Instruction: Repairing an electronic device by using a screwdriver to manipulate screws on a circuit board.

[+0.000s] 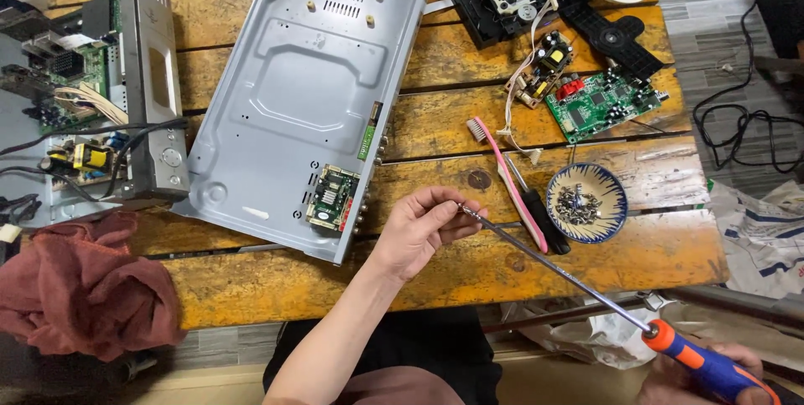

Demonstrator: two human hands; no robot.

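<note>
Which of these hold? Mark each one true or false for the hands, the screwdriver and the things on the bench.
1. The left hand pinches the tip of the screwdriver. True.
2. The right hand holds the toothbrush. False: it holds the screwdriver's orange and blue handle.
3. The blue-patterned bowl contains screws. True.
4. The metal chassis is bare of circuit boards. False: a small green board sits near its lower edge.
5. The red cloth covers the bowl. False: it lies at the table's left edge.

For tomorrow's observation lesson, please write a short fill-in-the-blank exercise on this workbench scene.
1. The left hand pinches the tip of a long ____.
2. The right hand grips its orange and ____ handle.
3. The patterned bowl holds small metal ____.
4. The toothbrush is ____.

Missing words: screwdriver; blue; screws; pink
</note>
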